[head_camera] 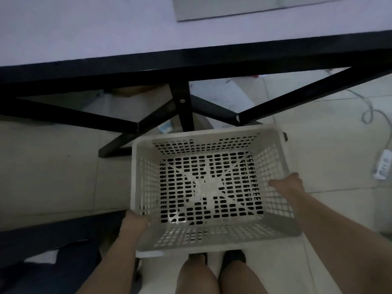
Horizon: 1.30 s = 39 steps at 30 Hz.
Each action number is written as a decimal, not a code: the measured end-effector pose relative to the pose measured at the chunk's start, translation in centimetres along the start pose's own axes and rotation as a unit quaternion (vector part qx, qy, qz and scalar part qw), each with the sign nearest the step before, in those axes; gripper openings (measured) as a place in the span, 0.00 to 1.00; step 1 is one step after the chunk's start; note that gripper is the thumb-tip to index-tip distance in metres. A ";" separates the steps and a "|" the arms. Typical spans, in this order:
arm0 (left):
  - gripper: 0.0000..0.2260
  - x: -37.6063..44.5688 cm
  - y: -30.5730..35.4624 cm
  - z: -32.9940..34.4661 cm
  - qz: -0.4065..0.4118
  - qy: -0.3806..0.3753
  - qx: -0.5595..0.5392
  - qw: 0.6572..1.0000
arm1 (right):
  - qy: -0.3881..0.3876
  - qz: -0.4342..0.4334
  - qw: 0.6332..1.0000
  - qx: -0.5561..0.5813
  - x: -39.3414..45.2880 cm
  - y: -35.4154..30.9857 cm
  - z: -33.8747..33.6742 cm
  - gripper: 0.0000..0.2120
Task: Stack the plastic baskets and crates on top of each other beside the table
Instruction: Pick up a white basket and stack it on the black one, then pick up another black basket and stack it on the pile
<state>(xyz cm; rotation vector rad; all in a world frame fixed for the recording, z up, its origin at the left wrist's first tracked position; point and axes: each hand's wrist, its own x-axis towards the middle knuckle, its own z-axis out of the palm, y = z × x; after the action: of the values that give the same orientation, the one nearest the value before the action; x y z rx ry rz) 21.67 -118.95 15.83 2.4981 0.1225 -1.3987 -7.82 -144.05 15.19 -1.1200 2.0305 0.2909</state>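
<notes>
A white perforated plastic basket (140,172) is held in front of me, just below the table (84,35) edge, its open top facing up and nothing inside. My left hand (134,222) grips the near-left corner of its rim. On the right rim, my right hand (286,184) holds it with the thumb inside the wall. Dark shapes show through the holes of its bottom; I cannot tell what lies under it. My knees and shoes show below the basket.
The table's black frame with crossed braces (182,107) stands just beyond the basket. A white power strip (382,167) and its cable (369,115) lie on the tiled floor at right. Papers and a small box lie under the table. A dark object fills the lower left.
</notes>
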 end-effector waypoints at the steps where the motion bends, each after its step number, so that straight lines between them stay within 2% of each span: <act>1: 0.25 -0.4 -0.4 -0.1 0.006 0.010 -0.011 1.000 | 0.026 -0.008 0.999 -0.017 -0.4 0.2 0.4 0.41; 3: 0.27 -2.1 -0.9 -0.6 0.017 0.018 -0.028 0.999 | 0.053 -0.038 0.996 -0.065 -1.9 0.3 0.9 0.41; 5: 0.24 -4.2 -1.3 -1.0 0.023 0.017 -0.036 0.999 | 0.050 -0.071 0.989 -0.121 -3.9 0.2 0.7 0.39; 7: 0.22 -6.7 -1.6 -1.6 0.038 0.015 -0.038 0.998 | 0.020 -0.119 0.978 -0.168 -6.1 -0.1 0.4 0.36; 10: 0.25 -10.7 -2.3 -2.5 0.058 0.018 -0.022 0.998 | -0.063 -0.198 0.957 -0.201 -9.6 -0.9 -0.1 0.28; 13: 0.23 -15.5 -4.1 -3.3 0.064 0.036 -0.037 0.997 | -0.137 -0.292 0.912 -0.254 -14.0 -1.2 -0.5 0.23; 17: 0.19 -22.3 -8.5 -4.1 0.058 0.079 -0.066 0.993 | -0.184 -0.413 0.834 -0.318 -20.8 -1.1 -0.9 0.21; 19: 0.15 -24.8 -11.0 -4.7 0.039 0.108 -0.081 0.990 | -0.192 -0.449 0.805 -0.336 -23.7 -1.1 -0.7 0.20; 22: 0.05 -28.0 -15.3 -5.7 0.003 0.147 -0.116 0.982 | -0.202 -0.480 0.771 -0.367 -27.7 -0.7 0.0 0.16; 25: 0.14 -30.2 -19.7 -6.3 -0.013 0.189 -0.163 0.968 | -0.207 -0.508 0.743 -0.383 -31.0 0.3 1.2 0.15; 28: 0.07 -32.8 -23.7 -6.7 -0.038 0.206 -0.199 0.958 | -0.219 -0.534 0.718 -0.387 -34.6 2.0 2.8 0.17; 32: 0.05 -36.6 -30.6 -6.8 -0.072 0.232 -0.235 0.941 | -0.235 -0.572 0.669 -0.413 -40.5 5.9 6.0 0.15; 36: 0.06 -40.6 -40.1 -5.9 -0.111 0.267 -0.286 0.914 | -0.261 -0.609 0.604 -0.443 -47.2 12.0 10.3 0.12; 39: 0.10 -43.9 -48.1 -4.4 -0.138 0.297 -0.331 0.885 | -0.288 -0.629 0.560 -0.455 -52.6 17.6 13.3 0.07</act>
<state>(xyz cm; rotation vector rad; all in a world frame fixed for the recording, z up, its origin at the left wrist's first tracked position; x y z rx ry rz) -7.81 -68.97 45.72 2.2419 0.9373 -0.4606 1.22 -94.34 41.69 -2.3515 0.0145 0.8104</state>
